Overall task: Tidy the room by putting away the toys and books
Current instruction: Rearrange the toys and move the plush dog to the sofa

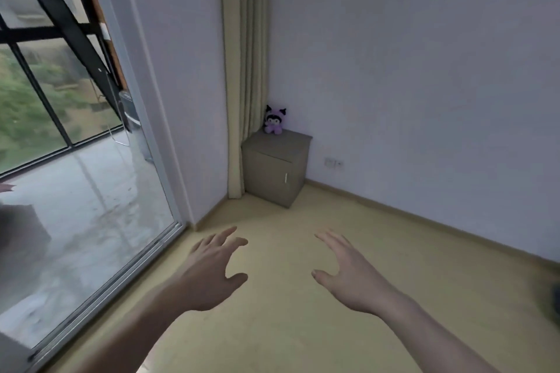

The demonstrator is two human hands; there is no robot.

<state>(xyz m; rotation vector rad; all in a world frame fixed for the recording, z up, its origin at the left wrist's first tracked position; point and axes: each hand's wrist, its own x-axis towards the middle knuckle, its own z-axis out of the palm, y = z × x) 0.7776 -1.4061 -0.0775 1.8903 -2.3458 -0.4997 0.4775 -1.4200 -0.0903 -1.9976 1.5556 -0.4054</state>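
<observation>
Left grip (212, 269) and right grip (351, 272) reach forward, fingers spread (holding nothing), palms down.

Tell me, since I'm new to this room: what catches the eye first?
The purple plush toy stands out, sitting on the small cabinet in the far corner beside the curtain. Nearer, both hands, left and right, reach forward open over the bare floor, holding nothing. At left, a glass door shows greenery outside.

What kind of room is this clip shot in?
Probably a sparsely furnished bedroom: a small bedside cabinet in the corner with a purple plush toy on top, a curtain, and a sliding glass door.
</observation>
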